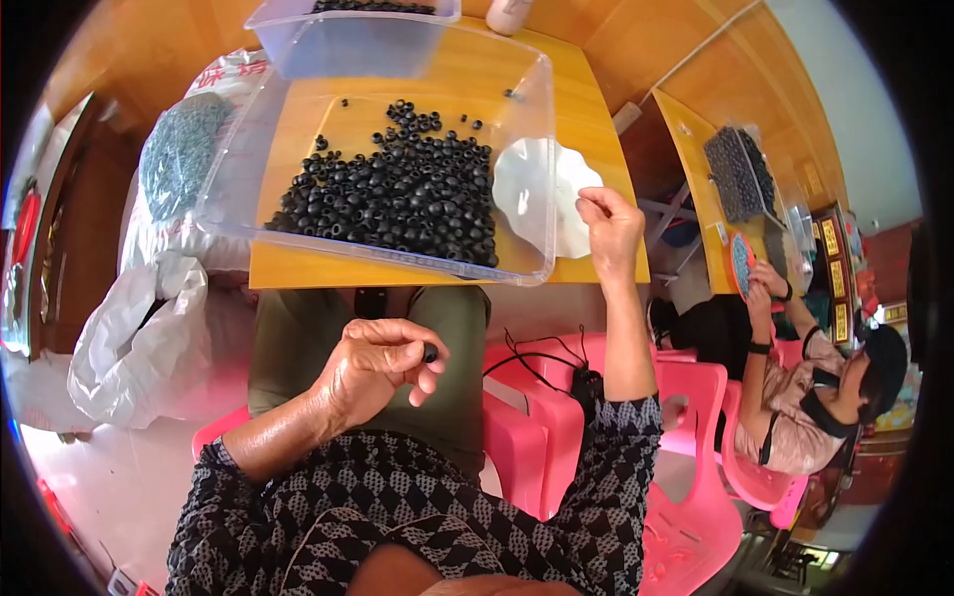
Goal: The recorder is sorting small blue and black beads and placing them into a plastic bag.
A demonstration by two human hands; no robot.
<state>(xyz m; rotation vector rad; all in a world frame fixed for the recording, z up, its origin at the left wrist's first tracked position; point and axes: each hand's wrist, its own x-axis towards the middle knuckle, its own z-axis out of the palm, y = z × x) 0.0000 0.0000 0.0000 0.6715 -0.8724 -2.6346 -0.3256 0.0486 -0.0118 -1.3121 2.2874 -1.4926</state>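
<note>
Between the thumb and fingertips of my left hand (373, 370) is one round black bead (429, 353), held over my lap in front of the table. My right hand (613, 233) is pinched closed at the right rim of a white plate with a wavy edge (569, 214). Whatever its fingertips hold is too small to make out. Left of the plate, a large clear plastic bin (542, 109) contains a heap of black beads (397, 204). The bin's right wall stands in front of part of the plate.
Behind the bin is a second plastic tub (363, 50) on the wooden table (591, 109). A sack of greyish pellets (184, 154) and a crumpled white bag (139, 328) stand left. Pink chairs (696, 467) are right, where another person (805, 397) handles a round tray (741, 263).
</note>
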